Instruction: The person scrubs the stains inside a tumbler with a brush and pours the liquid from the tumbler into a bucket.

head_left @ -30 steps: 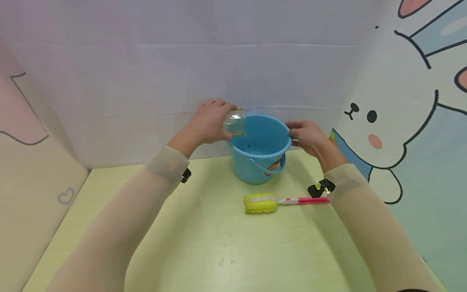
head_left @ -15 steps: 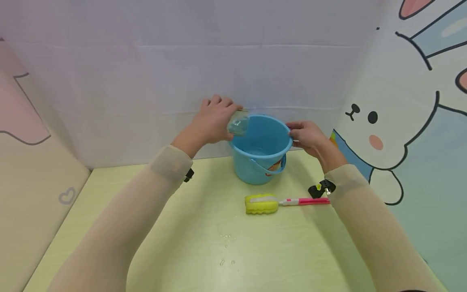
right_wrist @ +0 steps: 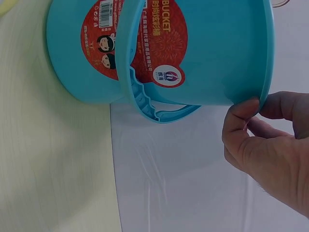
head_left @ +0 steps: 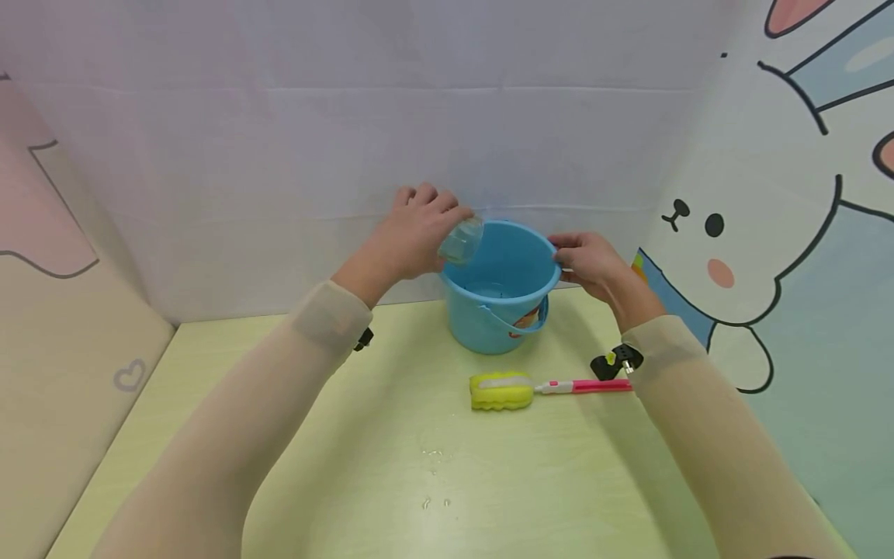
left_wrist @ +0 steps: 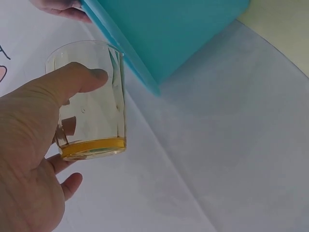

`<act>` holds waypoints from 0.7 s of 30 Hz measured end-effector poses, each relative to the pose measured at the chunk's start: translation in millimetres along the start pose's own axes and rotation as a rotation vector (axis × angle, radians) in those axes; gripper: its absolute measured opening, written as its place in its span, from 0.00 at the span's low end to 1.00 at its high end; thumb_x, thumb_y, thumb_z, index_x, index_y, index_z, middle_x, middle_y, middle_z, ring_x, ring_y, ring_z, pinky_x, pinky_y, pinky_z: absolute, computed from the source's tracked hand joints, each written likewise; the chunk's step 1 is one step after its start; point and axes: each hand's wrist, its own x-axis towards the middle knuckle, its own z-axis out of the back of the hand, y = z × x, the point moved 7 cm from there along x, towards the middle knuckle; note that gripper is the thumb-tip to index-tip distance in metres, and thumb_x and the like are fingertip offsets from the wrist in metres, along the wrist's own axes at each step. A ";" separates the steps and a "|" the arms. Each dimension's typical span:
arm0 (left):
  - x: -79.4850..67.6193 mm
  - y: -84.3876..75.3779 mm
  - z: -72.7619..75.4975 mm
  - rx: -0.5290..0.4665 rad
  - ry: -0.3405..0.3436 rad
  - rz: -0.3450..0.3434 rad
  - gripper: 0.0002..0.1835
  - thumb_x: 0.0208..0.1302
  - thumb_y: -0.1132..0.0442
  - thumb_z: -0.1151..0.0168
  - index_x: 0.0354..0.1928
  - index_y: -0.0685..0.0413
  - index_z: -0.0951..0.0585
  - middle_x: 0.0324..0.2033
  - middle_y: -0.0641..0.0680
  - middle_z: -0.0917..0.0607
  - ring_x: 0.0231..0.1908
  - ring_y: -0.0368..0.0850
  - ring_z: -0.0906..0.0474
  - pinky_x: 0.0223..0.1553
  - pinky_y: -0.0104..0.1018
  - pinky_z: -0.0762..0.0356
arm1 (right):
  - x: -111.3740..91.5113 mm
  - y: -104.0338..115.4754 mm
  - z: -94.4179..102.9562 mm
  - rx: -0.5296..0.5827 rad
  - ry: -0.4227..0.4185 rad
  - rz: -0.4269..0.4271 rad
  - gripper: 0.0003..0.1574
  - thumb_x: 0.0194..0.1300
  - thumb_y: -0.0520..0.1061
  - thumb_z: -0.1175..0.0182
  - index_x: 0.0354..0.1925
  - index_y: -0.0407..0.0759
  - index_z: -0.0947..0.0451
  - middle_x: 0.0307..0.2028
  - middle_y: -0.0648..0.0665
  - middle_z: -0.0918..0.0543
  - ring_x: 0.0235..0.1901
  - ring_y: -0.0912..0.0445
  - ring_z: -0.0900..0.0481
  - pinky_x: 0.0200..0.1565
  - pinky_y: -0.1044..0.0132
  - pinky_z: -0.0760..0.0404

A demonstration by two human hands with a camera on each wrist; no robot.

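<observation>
My left hand (head_left: 419, 237) grips a clear drinking glass (left_wrist: 94, 106), thumb on one side and fingers behind it. In the head view the glass is tipped, its mouth over the left rim of a blue bucket (head_left: 496, 318). A little water shows at the bottom inside the bucket, which stands upright on the table against the back wall. My right hand (head_left: 590, 268) pinches the bucket's right rim between thumb and fingers, plain in the right wrist view. The bucket's handle (right_wrist: 126, 58) hangs down at its front, by a red label (right_wrist: 164, 43).
A bottle brush with a yellow sponge head (head_left: 501, 392) and a pink-and-white handle (head_left: 587, 386) lies before the bucket. Water drops (head_left: 436, 503) dot the pale table (head_left: 377, 442) nearer me. A white cloth wall (head_left: 279, 178) rises right behind the bucket.
My left hand has shifted slightly right and tilted the glass further down over the bucket. The stream of water seen earlier no longer shows. My right hand keeps its hold on the rim.
</observation>
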 end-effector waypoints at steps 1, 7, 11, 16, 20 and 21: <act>-0.1 -0.6 0.1 0.010 -0.004 -0.005 0.42 0.64 0.54 0.23 0.78 0.45 0.30 0.66 0.54 0.26 0.67 0.60 0.38 0.69 0.63 0.42 | 0.2 -0.1 0.0 0.000 0.002 -0.001 0.34 0.82 0.34 0.54 0.82 0.33 0.44 0.74 0.33 0.32 0.65 0.43 0.24 0.53 0.63 0.17; -0.1 -4.7 1.3 0.071 -0.018 -0.027 0.40 0.65 0.56 0.24 0.78 0.45 0.29 0.67 0.54 0.25 0.66 0.60 0.37 0.69 0.61 0.41 | 1.1 -0.5 -0.3 0.009 0.017 -0.007 0.35 0.83 0.35 0.55 0.82 0.33 0.46 0.75 0.32 0.33 0.68 0.41 0.27 0.64 0.52 0.22; 0.6 -7.3 1.9 0.094 -0.024 -0.038 0.40 0.65 0.57 0.24 0.78 0.45 0.29 0.66 0.54 0.25 0.66 0.60 0.37 0.68 0.61 0.40 | 1.3 -0.9 0.3 0.009 0.015 -0.012 0.35 0.83 0.35 0.55 0.82 0.33 0.45 0.75 0.32 0.33 0.68 0.41 0.27 0.64 0.52 0.22; 0.4 -9.0 2.4 0.110 -0.031 -0.040 0.40 0.65 0.58 0.25 0.78 0.45 0.30 0.65 0.54 0.25 0.65 0.59 0.36 0.67 0.60 0.40 | 0.2 -1.4 1.2 0.002 0.011 -0.013 0.35 0.83 0.35 0.55 0.82 0.34 0.45 0.75 0.33 0.33 0.68 0.41 0.26 0.60 0.56 0.19; -0.9 -8.1 1.6 0.102 -0.041 -0.035 0.42 0.64 0.54 0.23 0.78 0.45 0.30 0.66 0.55 0.24 0.65 0.59 0.35 0.66 0.59 0.39 | -0.6 -1.7 1.6 0.003 0.012 -0.008 0.35 0.83 0.35 0.55 0.82 0.34 0.45 0.75 0.32 0.33 0.67 0.41 0.26 0.60 0.56 0.19; -1.5 -7.3 1.2 0.093 -0.045 -0.031 0.42 0.63 0.53 0.22 0.78 0.45 0.29 0.66 0.55 0.24 0.65 0.59 0.35 0.66 0.59 0.39 | -0.5 -1.9 1.8 0.002 0.011 -0.007 0.35 0.83 0.35 0.55 0.82 0.34 0.45 0.75 0.32 0.33 0.67 0.41 0.26 0.61 0.55 0.19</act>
